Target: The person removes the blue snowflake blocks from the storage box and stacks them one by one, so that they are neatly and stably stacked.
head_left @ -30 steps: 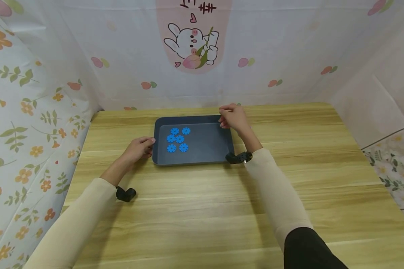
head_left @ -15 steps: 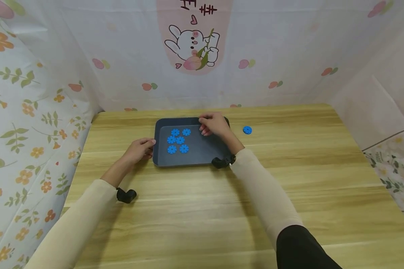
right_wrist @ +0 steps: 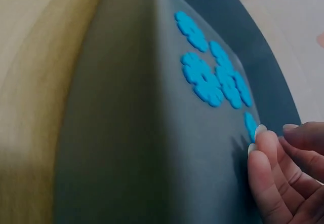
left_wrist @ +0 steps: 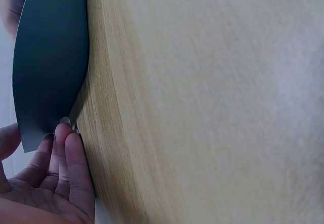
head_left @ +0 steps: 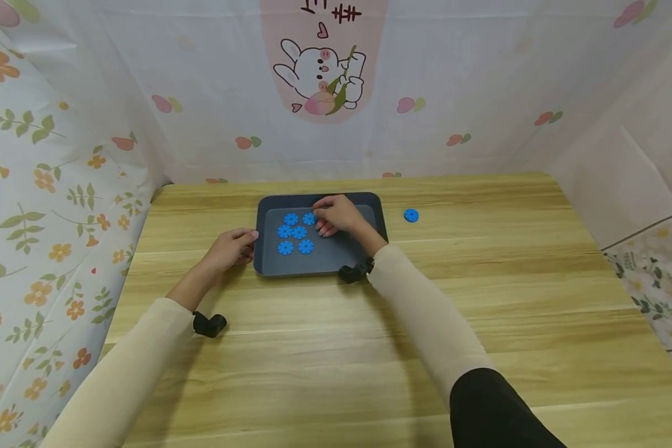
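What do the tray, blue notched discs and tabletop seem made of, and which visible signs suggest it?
Tray: probably coated metal, possibly plastic; smooth, matte dark grey, thin-walled.
Blue notched discs: likely moulded plastic, fairly matte; uniform colour, regular notches.
Tabletop: wood or wood-look laminate, slight sheen; streaky grain, soft highlights.

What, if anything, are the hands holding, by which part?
The left hand holds the tray by its left edge; whether the right hand holds anything can't be told.

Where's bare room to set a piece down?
Free: in the tray, right of the six discs, though the right hand overhangs part; on the table, in front of the tray between the sleeves, and right of the outside disc. Crowded: the tray's left half.
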{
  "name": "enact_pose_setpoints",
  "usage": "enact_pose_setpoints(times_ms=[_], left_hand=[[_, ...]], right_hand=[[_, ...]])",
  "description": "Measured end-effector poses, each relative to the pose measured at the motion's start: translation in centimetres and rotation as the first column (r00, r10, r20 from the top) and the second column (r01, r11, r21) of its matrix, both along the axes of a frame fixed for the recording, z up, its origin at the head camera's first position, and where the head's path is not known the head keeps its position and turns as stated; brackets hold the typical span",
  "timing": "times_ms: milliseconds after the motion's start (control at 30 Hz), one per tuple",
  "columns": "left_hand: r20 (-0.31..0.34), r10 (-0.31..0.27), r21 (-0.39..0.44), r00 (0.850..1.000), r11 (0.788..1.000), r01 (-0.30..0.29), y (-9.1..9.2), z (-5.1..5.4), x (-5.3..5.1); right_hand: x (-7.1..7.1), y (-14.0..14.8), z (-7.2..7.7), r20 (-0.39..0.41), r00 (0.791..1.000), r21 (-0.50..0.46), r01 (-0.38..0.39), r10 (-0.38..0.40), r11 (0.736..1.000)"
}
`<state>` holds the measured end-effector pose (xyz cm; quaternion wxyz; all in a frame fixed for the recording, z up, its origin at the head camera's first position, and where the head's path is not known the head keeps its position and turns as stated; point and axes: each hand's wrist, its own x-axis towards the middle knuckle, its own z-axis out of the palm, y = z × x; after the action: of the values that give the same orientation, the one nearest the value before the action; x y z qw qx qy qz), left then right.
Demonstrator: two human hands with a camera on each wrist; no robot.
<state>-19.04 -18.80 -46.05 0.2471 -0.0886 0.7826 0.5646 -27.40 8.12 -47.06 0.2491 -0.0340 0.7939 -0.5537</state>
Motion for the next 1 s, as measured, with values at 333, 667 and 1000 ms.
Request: enact_pose_setpoints(times_ms=[333, 667, 1000], left_hand=[[-0.043, -0.011, -0.026, 0.999, 1.000, 0.010, 0.0, -0.4, 0.0], [-0.044, -0.015, -0.025, 0.999, 1.000, 0.014, 0.0, -0.3, 0.1], [-0.042, -0.011, -0.025, 0.999, 1.000, 0.010, 0.0, -0.4, 0.1]], right_hand=[[0.3, -0.9, -0.5, -0.002, 1.000, 0.047, -0.014, 0.014, 0.999], [0.5, -1.7, -0.8, -0.089, 0.995, 0.206, -0.021, 0.040, 0.978], [0.4, -1.8, -0.5, -0.048, 0.998, 0.306, -0.030, 0.047, 0.952]])
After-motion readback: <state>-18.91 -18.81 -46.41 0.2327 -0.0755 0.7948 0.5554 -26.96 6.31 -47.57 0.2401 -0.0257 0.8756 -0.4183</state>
